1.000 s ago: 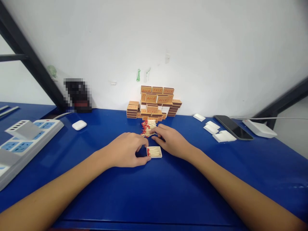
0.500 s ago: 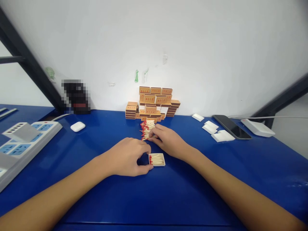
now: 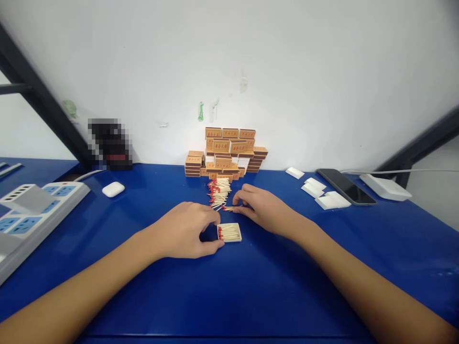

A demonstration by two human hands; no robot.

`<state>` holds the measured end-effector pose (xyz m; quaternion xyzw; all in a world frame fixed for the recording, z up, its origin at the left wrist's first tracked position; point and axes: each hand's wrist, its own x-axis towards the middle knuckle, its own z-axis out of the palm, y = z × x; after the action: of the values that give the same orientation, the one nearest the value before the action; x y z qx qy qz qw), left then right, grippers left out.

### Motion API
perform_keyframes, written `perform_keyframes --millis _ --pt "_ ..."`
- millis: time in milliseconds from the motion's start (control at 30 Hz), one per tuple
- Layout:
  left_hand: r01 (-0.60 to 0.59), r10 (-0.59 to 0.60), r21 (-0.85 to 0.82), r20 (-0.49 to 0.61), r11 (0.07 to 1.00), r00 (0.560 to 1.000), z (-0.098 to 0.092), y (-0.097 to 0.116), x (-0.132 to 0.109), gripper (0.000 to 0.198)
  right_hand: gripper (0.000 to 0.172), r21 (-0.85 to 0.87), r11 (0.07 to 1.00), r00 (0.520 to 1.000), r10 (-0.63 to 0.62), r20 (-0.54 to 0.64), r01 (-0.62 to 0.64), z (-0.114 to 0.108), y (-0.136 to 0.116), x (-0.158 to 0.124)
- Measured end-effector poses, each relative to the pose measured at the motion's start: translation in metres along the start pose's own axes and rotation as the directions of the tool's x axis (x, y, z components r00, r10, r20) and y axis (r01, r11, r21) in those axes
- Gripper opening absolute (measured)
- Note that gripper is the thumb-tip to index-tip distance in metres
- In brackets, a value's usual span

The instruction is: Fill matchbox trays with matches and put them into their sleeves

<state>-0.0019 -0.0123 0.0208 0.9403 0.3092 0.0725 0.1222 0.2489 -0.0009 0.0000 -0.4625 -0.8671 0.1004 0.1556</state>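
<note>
Head view: braces the shallow white tray [image 3: 240,233] on the blue bench [image 3: 229,291] with the left hand [image 3: 186,231], just in front of the loose match pile [image 3: 219,192]. Sets thumb and forefinger well apart at the tray's two left corners, probably to stop any sliding; impossible to tell how firmly. Shows inside a layer of matches [image 3: 229,232], red heads to the left, perhaps for lying flat side by side. Seems to pinch a small bunch of matches [image 3: 227,209] toward the bare ends with the right hand [image 3: 265,208], apart from the pile, heads likewise mostly leftward, likely to spare the tips. Has stacked matchboxes [image 3: 240,146] behind, close against the wall [image 3: 229,57], presumably for support, and white pieces [image 3: 333,199] beside a phone [image 3: 346,186] off to the right.
</note>
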Motion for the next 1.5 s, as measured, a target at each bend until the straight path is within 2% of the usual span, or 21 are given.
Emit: perform_keyframes --millis 300,467,667,833,967,1067,1200,1300,1500 --pt "0.016 -0.016 -0.017 -0.010 1.000 1.000 -0.001 -0.002 -0.001 0.027 0.014 0.003 0.999 0.997 0.051 0.054 -0.051 -0.003 0.002 -0.003" --pt "0.014 -0.014 -0.021 -0.014 1.000 1.000 -0.002 -0.003 0.000 0.026 0.014 0.039 0.995 0.994 0.094 0.050 -0.096 -0.017 0.010 -0.007" --pt "0.006 -0.006 -0.015 -0.032 1.000 0.999 -0.002 -0.002 -0.001 0.024 0.012 -0.043 0.992 0.993 0.116 0.022 -0.115 -0.033 0.023 -0.011" --pt "-0.002 0.001 -0.018 -0.040 1.000 0.999 -0.002 -0.003 0.000 0.025 0.007 -0.020 0.994 0.988 0.109 0.110 -0.107 -0.030 0.027 -0.017" --pt "0.015 -0.015 -0.015 -0.024 1.000 1.000 -0.002 -0.003 0.000 0.025 0.012 0.001 0.992 0.977 0.124 0.171 -0.126 -0.029 0.026 -0.020" --pt "0.012 -0.013 -0.011 -0.025 1.000 1.000 -0.002 -0.003 0.000 0.024 0.014 0.002 0.995 0.991 0.095 0.097 -0.095 -0.030 0.021 -0.017" --pt "0.003 -0.003 -0.011 -0.028 1.000 1.000 -0.001 -0.004 0.000 0.025 0.017 -0.114 0.993 0.999 0.034 -0.024 -0.036 -0.026 0.016 -0.008" --pt "0.010 -0.011 -0.012 -0.024 1.000 1.000 -0.001 -0.004 0.000 0.026 0.017 -0.126 0.992 1.000 0.002 0.007 -0.002 -0.020 0.018 -0.003" --pt "0.017 -0.017 -0.016 -0.026 1.000 1.000 -0.001 -0.004 0.000 0.026 0.015 0.001 0.998 0.995 -0.065 0.080 0.065 -0.018 0.026 -0.001"
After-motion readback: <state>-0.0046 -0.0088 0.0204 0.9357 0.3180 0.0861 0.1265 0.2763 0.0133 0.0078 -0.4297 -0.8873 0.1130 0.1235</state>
